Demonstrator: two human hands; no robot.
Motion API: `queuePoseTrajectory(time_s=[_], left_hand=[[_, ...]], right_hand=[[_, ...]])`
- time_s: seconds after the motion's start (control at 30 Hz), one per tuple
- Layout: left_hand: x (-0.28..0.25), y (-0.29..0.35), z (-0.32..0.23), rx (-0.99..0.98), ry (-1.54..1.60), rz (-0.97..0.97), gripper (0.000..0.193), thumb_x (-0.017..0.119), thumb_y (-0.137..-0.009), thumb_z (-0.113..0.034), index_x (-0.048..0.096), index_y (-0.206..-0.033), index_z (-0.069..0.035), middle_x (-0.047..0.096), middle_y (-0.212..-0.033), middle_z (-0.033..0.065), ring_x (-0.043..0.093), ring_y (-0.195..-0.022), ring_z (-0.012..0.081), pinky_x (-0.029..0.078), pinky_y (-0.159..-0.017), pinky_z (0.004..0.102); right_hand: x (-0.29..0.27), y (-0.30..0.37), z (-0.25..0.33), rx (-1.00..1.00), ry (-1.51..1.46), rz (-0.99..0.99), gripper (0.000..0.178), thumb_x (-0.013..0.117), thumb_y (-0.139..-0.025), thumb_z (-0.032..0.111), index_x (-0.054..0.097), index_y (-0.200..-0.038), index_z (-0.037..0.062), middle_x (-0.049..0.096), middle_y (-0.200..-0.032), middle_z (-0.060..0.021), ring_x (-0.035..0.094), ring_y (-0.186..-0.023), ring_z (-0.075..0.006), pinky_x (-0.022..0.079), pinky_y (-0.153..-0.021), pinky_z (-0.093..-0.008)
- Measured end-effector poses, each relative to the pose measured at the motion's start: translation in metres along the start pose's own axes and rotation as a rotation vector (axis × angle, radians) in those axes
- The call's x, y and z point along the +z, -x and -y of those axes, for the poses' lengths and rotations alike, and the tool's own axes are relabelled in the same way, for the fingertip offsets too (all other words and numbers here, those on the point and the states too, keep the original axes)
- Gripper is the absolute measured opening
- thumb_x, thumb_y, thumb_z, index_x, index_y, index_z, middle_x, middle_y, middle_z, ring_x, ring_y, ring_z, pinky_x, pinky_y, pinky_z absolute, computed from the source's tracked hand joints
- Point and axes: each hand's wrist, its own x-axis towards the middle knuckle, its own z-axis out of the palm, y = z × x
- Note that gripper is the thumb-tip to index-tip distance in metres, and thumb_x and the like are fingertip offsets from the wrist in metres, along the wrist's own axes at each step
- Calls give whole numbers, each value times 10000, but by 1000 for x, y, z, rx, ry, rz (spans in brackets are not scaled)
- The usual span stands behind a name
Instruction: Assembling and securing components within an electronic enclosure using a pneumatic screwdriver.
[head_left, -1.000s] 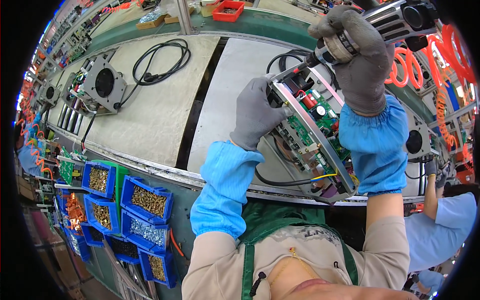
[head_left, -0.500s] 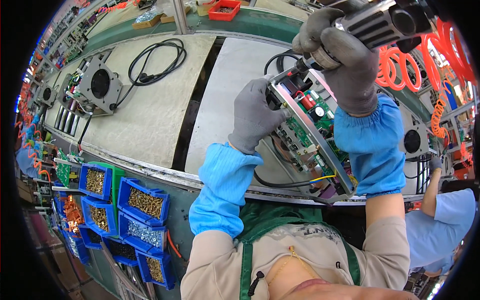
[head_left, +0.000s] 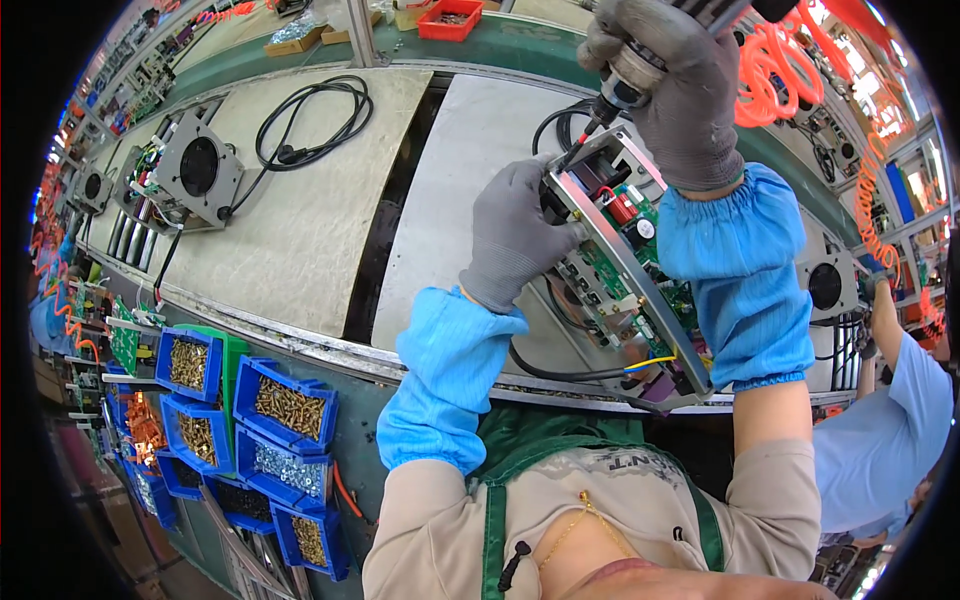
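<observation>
My gloved left hand (head_left: 520, 235) grips the upper left corner of an open metal chassis (head_left: 640, 270), which stands tilted on the work surface. Inside the frame sit a green circuit board (head_left: 610, 285), red components and a round white-topped part. My gloved right hand (head_left: 690, 95) is wrapped round the front of a power screwdriver (head_left: 640, 70). Its bit points down to the left and meets the chassis's top corner, close to my left fingers. Whether a screw sits under the tip is too small to tell. A black cable (head_left: 570, 370) runs out from the chassis's lower side.
Blue bins (head_left: 285, 405) of screws and other small hardware stand at the lower left. Another fan unit (head_left: 200, 170) lies left, with a coiled black cable (head_left: 315, 125). Orange coiled air hoses (head_left: 780, 75) hang at the upper right. A co-worker in a blue shirt (head_left: 885, 440) is at the right.
My right hand and the screwdriver have shifted slightly upward and the tool is more upright, showing more of its bit. My left hand has barely moved on the chassis.
</observation>
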Motion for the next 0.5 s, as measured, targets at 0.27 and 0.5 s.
queuePoseTrajectory(time_s=[0.27, 0.5], left_hand=[[13, 4, -1, 33, 6, 4, 643, 870, -530, -169, 611, -1097, -11, 651, -969, 141, 669, -849, 250, 536, -750, 326], [28, 8, -9, 66, -23, -32, 636, 859, -523, -168, 606, -1085, -11, 643, -960, 148, 659, -861, 277, 531, -766, 336]], right_hand=[[-15, 7, -16, -49, 17, -42, 235, 621, -768, 69, 561, -977, -21, 592, -704, -63, 583, -572, -149, 471, -537, -265], [-13, 23, -6, -111, 53, -261, 103, 600, -783, 76, 595, -826, -17, 587, -655, -71, 569, -547, -144, 456, -514, -249]])
